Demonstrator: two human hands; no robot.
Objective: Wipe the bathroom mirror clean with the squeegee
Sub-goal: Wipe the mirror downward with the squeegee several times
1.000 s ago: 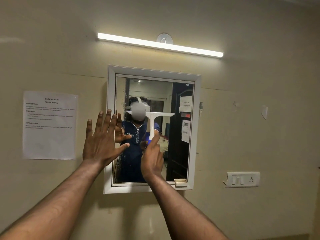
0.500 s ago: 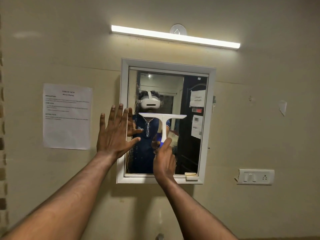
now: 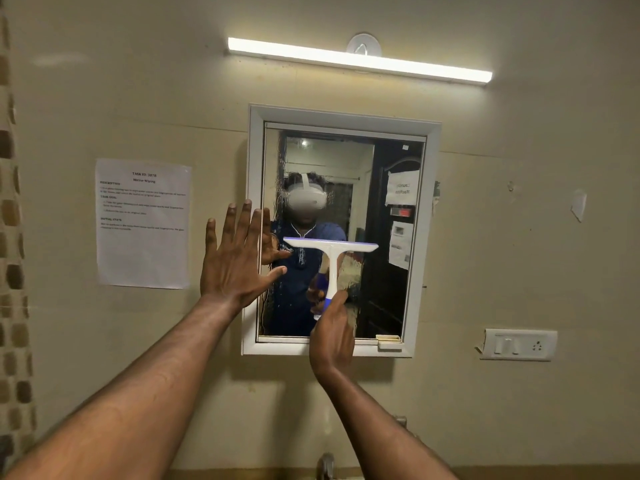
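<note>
Standing before a beige wall, lit tube light overhead. White-framed mirror at centre; wet streaks and droplets down the glass on its left part. Printed paper sheet taped on the wall to the mirror's left, switch plate low to its right, a strip of mosaic tile at the far left edge.

Left hand raised with fingers straight and spread, holding nothing, lying over the mirror's left frame edge; whether the palm touches the frame or glass, cannot tell. Right hand gripping the lower, blue end of the squeegee handle, fingers curled round it.

Squeegee upright, white blade level and across the middle of the glass, at chest height of the reflection.

Against half a second ago: blade sits lower on the mirror, now clear below the reflected headset, and the right hand has dropped toward the bottom frame. Left hand keeps its spread pose at the same frame edge.
</note>
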